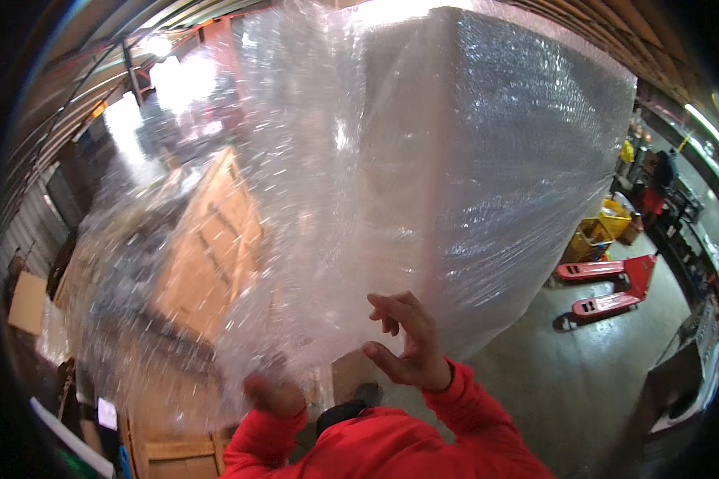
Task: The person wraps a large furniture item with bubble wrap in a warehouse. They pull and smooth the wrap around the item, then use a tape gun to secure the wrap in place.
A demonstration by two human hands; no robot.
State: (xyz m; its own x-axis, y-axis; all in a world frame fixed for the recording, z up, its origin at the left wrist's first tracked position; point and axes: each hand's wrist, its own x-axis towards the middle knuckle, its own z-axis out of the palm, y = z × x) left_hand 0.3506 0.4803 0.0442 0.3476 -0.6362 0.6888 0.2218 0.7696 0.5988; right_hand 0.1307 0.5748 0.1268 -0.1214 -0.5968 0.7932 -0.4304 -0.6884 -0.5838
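A tall, bulky object (519,168) stands in front of me, covered in clear bubble wrap. From its left side a loose sheet of bubble wrap (295,184) hangs out, blurred by motion and see-through. My left hand (273,394) is at the sheet's lower edge; plastic and blur hide its fingers, so its grip does not show. Beside the object's lower corner is my right hand (411,343), raised, its fingers bent and thumb apart, with nothing visible between them. Both arms wear red sleeves.
Behind the loose sheet, on the left, is a large brown box (208,247). A wooden crate or pallet (180,451) lies low at the left. To the right, a red pallet jack (635,279) stands on the concrete floor near yellow crates (589,238). Shelving lines the far right.
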